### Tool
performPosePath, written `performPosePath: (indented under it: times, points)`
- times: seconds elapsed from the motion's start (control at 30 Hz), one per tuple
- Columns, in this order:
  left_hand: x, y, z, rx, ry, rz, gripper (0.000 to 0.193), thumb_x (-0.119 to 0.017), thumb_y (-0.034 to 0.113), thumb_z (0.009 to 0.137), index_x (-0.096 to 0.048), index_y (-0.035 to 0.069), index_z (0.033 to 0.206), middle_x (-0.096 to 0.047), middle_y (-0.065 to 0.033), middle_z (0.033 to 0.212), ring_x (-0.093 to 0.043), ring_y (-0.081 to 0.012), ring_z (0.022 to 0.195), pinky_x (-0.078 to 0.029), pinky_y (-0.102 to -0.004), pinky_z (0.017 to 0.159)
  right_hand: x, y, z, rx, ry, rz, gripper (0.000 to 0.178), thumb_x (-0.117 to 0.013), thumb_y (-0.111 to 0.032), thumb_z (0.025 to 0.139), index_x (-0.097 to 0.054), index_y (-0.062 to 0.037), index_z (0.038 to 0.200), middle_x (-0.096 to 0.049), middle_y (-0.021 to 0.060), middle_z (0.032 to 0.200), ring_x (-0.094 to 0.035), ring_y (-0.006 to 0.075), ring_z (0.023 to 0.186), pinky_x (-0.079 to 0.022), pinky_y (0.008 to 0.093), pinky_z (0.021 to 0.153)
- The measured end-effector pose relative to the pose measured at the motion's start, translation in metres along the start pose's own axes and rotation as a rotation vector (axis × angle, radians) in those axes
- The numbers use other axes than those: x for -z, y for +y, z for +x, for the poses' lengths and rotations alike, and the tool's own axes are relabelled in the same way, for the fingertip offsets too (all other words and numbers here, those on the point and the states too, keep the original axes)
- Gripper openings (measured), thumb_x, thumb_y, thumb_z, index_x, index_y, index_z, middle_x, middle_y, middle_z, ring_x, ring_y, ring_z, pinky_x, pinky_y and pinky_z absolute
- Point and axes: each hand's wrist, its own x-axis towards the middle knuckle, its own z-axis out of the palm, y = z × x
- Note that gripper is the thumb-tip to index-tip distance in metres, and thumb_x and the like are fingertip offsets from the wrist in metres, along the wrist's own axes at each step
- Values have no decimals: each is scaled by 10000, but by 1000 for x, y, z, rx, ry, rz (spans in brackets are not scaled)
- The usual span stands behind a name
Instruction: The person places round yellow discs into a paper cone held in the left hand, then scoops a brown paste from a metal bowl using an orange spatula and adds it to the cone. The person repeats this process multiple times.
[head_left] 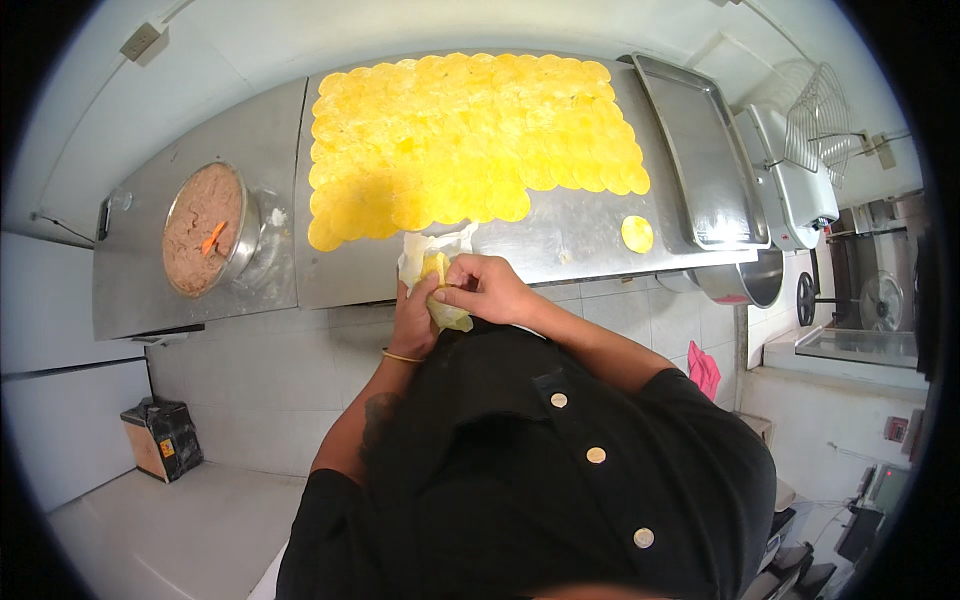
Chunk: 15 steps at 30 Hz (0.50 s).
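Close to my body, at the table's front edge, my left hand (pixel 412 320) is closed around a thin clear plastic bag (pixel 452 318) holding a stack of yellow dough rounds (pixel 436 264). My right hand (pixel 490 284) meets it from the other side, fingers bent and pinching at the stack's edge; exactly what lies under the fingertips is hidden. Overlapping yellow dough rounds (pixel 460 130) spread in rows over the steel table beyond my hands. One single round (pixel 637 234) lies apart from them at the right.
On the left, a steel bowl (pixel 246 245) of pinkish ground filling has an orange-handled utensil (pixel 213 238) in it. A steel tray (pixel 705 150) rests at the table's right end, beside a white machine (pixel 785 170) and wire rack (pixel 820 120). A large metal bowl (pixel 765 280) sits below.
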Motion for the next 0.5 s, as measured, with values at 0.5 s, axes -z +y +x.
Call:
performPosePath:
  times: [0.5]
  points:
    - [-22,-4,3,278,-24,-315,389,-530,186,1080,-569,-10,1414,-655,-115,1320,-645,-235,1193,-503,-382,1052,0,-11,-42,-359,111,293,154,-725,-177,1009,-719,-24,991,-657,-22,807,-568,60,772,-487,269,711]
